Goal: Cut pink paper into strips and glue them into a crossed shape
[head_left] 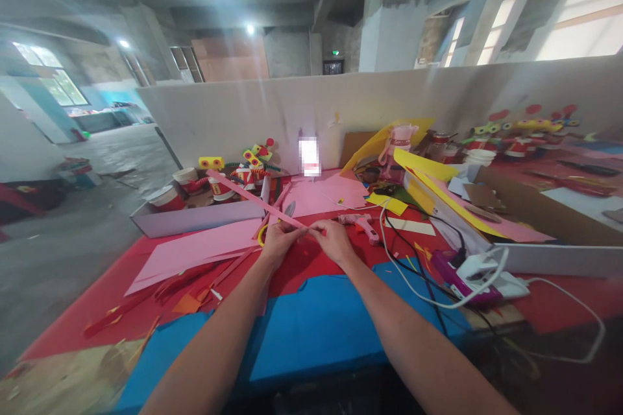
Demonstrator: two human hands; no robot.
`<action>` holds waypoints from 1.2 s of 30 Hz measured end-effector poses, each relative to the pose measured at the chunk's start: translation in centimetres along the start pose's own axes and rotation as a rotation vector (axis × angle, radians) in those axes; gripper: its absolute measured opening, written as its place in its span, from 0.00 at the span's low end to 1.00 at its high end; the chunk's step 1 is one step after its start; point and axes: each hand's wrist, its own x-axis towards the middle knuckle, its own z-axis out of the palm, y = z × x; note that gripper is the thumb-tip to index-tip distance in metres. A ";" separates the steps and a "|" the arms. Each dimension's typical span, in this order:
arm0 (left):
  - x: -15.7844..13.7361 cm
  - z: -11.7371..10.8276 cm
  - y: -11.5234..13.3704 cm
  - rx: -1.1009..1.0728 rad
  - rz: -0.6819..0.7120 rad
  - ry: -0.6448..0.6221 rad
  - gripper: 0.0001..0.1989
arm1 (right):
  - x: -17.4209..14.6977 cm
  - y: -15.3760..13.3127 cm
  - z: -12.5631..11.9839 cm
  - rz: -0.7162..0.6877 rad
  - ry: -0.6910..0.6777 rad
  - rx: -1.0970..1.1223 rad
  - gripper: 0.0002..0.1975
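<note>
From where I stand, the pink strip (248, 194) in the middle of the frame seems, in my judgement, only partway worked. It is already a separate narrow length, so its cutting looks done, yet it is fixed to nothing that I can see. Its long free part shows no crease or coil; whether the near end is being bent, I cannot tell, since the fingers cover it. Further along, it seems, are the decorated cups (221, 189) at the left of centre, some with folded paper pieces. The scissors (291, 209) beside the left hand (281, 240) and the glue gun (364, 224) right of centre both lie unheld.

The strip is plain, flat and fairly straight, evenly narrow, slanting up from the hands toward the upper left, its far end crossing in front of the cups. It matches the pink sheets (195, 253) at the left of the bench (287, 279).

The left hand's fingers pinch the strip close to its near end; those of the right hand (332, 240) are pressed together on the end itself, the fingertips of both nearly meeting. Below the wrists, blue material (316, 324) spreads across the lower middle.
</note>
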 end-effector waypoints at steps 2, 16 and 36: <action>0.0 -0.1 0.1 -0.028 -0.004 -0.010 0.16 | 0.0 0.0 0.0 0.029 -0.024 0.031 0.08; 0.2 -0.2 -0.3 -0.002 0.006 -0.037 0.16 | 0.0 0.1 -0.1 0.069 -0.072 0.073 0.09; 0.5 -0.9 0.0 -0.079 0.058 -0.015 0.16 | 0.2 0.0 -0.3 0.105 -0.121 0.133 0.09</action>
